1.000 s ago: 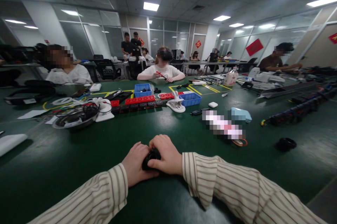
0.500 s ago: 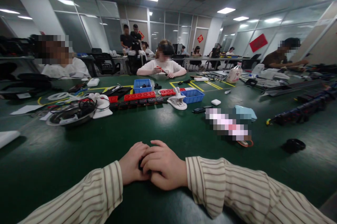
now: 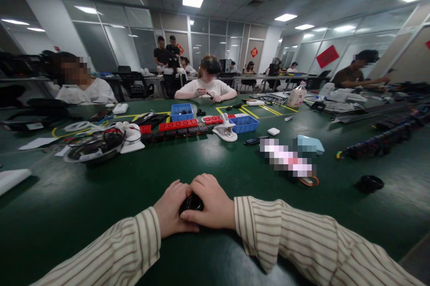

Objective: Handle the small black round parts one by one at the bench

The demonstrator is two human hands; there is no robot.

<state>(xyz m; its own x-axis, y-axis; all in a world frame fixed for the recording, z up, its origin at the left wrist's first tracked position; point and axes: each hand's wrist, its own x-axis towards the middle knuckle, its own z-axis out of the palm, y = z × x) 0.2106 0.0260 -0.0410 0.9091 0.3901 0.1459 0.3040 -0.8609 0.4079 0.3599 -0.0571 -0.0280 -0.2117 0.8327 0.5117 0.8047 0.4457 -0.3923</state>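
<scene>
Between my two hands, low over the green table, is a glossy black rounded object (image 3: pixel 191 205), mostly covered by my fingers; its kind cannot be made out. My left hand (image 3: pixel 171 209) wraps around its left side. Across its top and right side curls my right hand (image 3: pixel 211 201), the thumb lying over its near face and the fingers meeting those of the left. Both wrists come out of striped cuffs.
Ahead lie a metal bowl (image 3: pixel 94 151) of cables, a white clip stand (image 3: pixel 225 130), red-topped blocks (image 3: pixel 178 125), and blue bins (image 3: pixel 247 123). Rightward are a light-blue case (image 3: pixel 309 144) and a black ring-shaped item (image 3: pixel 369 184). A person (image 3: pixel 206 84) sits opposite.
My right hand has shifted up and turned, its fingers now curled over the top and its thumb across the front. More of the black object shows. My left hand stays around it.
</scene>
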